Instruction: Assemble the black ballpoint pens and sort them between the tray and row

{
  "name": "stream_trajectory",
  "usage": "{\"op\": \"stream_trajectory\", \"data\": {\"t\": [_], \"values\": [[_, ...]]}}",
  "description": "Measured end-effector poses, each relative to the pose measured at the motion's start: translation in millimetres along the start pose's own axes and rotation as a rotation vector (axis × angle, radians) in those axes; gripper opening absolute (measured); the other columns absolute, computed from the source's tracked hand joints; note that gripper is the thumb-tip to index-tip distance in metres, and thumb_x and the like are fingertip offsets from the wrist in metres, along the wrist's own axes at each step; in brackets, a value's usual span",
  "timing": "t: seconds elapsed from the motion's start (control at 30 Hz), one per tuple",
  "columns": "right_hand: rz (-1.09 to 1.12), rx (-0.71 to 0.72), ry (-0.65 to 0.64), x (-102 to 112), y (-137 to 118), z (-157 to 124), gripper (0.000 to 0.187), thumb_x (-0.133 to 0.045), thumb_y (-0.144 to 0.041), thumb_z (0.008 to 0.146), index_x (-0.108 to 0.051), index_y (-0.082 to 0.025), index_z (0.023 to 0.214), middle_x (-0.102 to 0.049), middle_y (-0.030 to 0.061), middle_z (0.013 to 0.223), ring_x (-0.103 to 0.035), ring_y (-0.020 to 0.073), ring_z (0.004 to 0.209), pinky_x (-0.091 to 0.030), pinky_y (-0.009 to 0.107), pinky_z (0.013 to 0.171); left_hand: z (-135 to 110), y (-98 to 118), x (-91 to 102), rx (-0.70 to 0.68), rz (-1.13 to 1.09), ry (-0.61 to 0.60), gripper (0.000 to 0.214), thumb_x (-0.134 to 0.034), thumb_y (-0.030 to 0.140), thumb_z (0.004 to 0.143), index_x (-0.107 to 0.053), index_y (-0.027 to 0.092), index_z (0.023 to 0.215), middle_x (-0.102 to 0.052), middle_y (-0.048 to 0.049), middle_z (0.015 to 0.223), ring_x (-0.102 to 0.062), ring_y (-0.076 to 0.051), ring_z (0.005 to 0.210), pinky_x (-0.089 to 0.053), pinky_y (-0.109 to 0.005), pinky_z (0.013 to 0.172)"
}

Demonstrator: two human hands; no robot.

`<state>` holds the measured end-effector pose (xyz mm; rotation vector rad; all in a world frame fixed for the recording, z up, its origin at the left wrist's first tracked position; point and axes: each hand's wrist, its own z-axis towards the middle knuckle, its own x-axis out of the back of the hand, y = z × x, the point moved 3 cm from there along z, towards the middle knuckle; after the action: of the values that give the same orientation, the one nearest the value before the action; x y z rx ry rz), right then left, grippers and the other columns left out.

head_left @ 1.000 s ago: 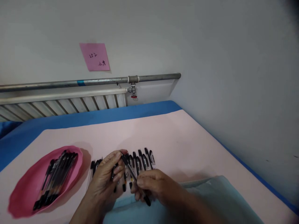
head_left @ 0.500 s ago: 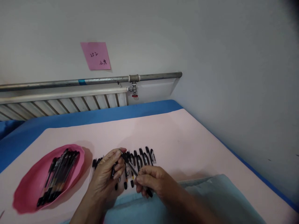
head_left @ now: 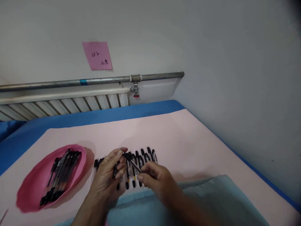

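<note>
My left hand (head_left: pixel 110 169) is closed, its thumb and finger pinching the tip end of a pen (head_left: pixel 134 164) with a black grip and a greyish barrel. A small dark piece (head_left: pixel 115 169) shows under its curled fingers; I cannot make out what it is. My right hand (head_left: pixel 156 179) is closed around the same pen, lower on the barrel, and hides its other end. Behind and below the hands, several black-capped pens (head_left: pixel 141 161) lie side by side in a row, partly covered by my fingers.
A pink oval dish (head_left: pixel 30 185) at the left holds a bundle of black pens (head_left: pixel 61 179). Light blue cloth (head_left: pixel 211 197) lies along the near side. A pink sheet (head_left: pixel 113 133) covers the blue surface (head_left: pixel 145 108); a radiator (head_left: pixel 63 105), pipe and wall stand behind.
My right hand has shifted slightly on the pen, and the black end that stuck out below it is now hidden. My left hand keeps its pinch.
</note>
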<state>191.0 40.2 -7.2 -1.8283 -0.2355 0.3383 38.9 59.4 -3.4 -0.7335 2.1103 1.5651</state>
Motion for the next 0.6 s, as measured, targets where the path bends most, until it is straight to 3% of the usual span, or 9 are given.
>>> {"op": "stream_trajectory", "data": {"t": [0.13,0.2,0.33,0.53,0.6], "values": [[0.274,-0.2,-0.271,-10.8,4.6,-0.7,0.036,-0.043,-0.046,0.078,-0.056,-0.012,0.083,-0.059,0.004,0.067,-0.048,0.0083,0.046,-0.033,0.021,0.042,0.1,0.2,0.3,0.008,0.01,0.0,0.019,-0.067,0.023,0.07,-0.063,0.011,0.084,-0.04,0.0049,0.052,-0.032,-0.002,0.044,-0.02,-0.012,0.033],[0.287,-0.214,-0.291,-11.6,4.1,-0.4,0.035,-0.043,-0.044,0.078,-0.056,-0.012,0.078,-0.057,0.0029,0.062,-0.045,0.0069,0.042,-0.03,0.02,0.04,-0.1,0.8,0.5,0.0,0.021,0.0,0.02,-0.067,0.024,0.069,-0.063,0.012,0.085,-0.041,0.0046,0.052,-0.033,-0.002,0.044,-0.02,-0.012,0.033],[0.016,-0.056,-0.113,-3.1,0.0,0.6,0.02,-0.053,-0.034,0.076,-0.052,-0.015,0.069,-0.055,-0.0007,0.061,-0.045,0.0067,0.046,-0.033,0.02,0.045,-0.2,0.9,0.0,-0.015,0.04,0.013,0.022,-0.068,0.026,0.068,-0.064,0.012,0.084,-0.04,0.005,0.051,-0.031,-0.002,0.043,-0.02,-0.012,0.033],[-0.58,0.296,0.201,3.2,-9.7,-6.8,0.016,-0.054,-0.031,0.078,-0.052,-0.018,0.068,-0.05,-0.0006,0.063,-0.046,0.0114,0.06,-0.032,0.024,0.056,1.1,-1.1,-1.5,-0.054,0.047,0.077,0.023,-0.069,0.025,0.067,-0.064,0.01,0.083,-0.042,0.0046,0.052,-0.033,-0.002,0.044,-0.021,-0.011,0.033],[-0.577,0.303,0.214,2.4,-10.1,-7.6,0.014,-0.055,-0.03,0.077,-0.051,-0.018,0.069,-0.05,-0.0007,0.063,-0.046,0.0116,0.061,-0.033,0.023,0.055,0.9,-0.9,-2.1,-0.07,0.046,0.088,0.022,-0.069,0.025,0.067,-0.063,0.01,0.083,-0.043,0.0043,0.053,-0.034,-0.002,0.044,-0.022,-0.011,0.032]]}}
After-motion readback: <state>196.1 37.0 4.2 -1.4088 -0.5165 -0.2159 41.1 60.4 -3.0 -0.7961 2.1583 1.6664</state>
